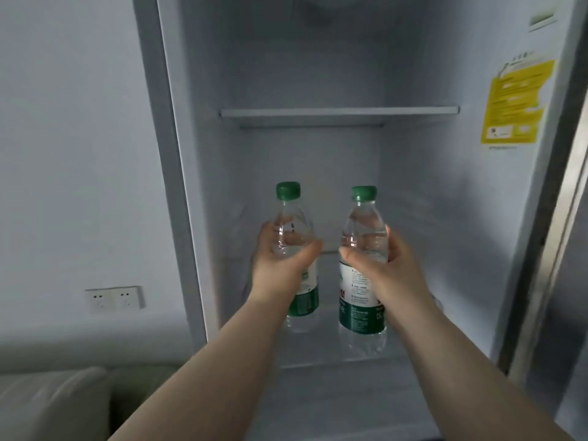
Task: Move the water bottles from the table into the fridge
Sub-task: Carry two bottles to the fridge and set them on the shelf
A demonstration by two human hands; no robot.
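Left hand (283, 259) and right hand (378, 259) each grip an upright bottle inside the open fridge (413, 218); best lowered level onto the shelf.

We counted two water bottles: a left bottle (291, 224) and a right bottle (362, 313). Each one had one green cap, so we saw two caps, a left cap (288, 190) and a right cap (364, 193). Each bottle had one green and white label. We saw two hands, a left hand (281, 262) and a right hand (381, 265), and each hand held one bottle. There was one fridge (461, 218). We counted one shelf (339, 111) up high in it. One yellow sticker (514, 103) was on its inside wall. On the room wall we saw one white socket plate (114, 299).
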